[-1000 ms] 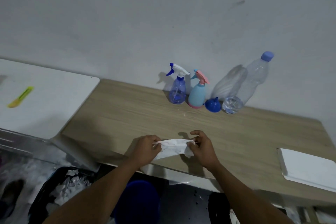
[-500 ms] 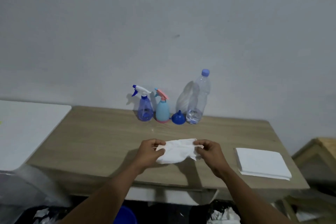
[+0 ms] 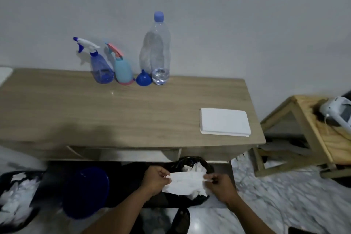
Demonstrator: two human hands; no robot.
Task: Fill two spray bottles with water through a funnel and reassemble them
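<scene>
At the back of the wooden table (image 3: 133,116) stand a clear blue spray bottle (image 3: 99,69) with a white and blue trigger head, a light blue spray bottle (image 3: 123,70) with a pink head, a small blue funnel (image 3: 144,79) turned mouth down, and a tall clear water bottle (image 3: 156,51) with a blue cap. Both spray heads are on. My left hand (image 3: 155,178) and my right hand (image 3: 220,186) each pinch an end of a crumpled white tissue (image 3: 187,182), below the table's front edge and over a black waste bin (image 3: 206,166) with tissues in it.
A stack of white napkins (image 3: 224,121) lies at the table's right. Under the table stand a blue bucket (image 3: 85,192) and, at the far left, another black bin with paper (image 3: 17,195). A wooden stool (image 3: 303,129) with a white device stands to the right.
Both hands carried the tissue off the tabletop, down and toward me, to above the black bin. The view swung to the right and downward.
</scene>
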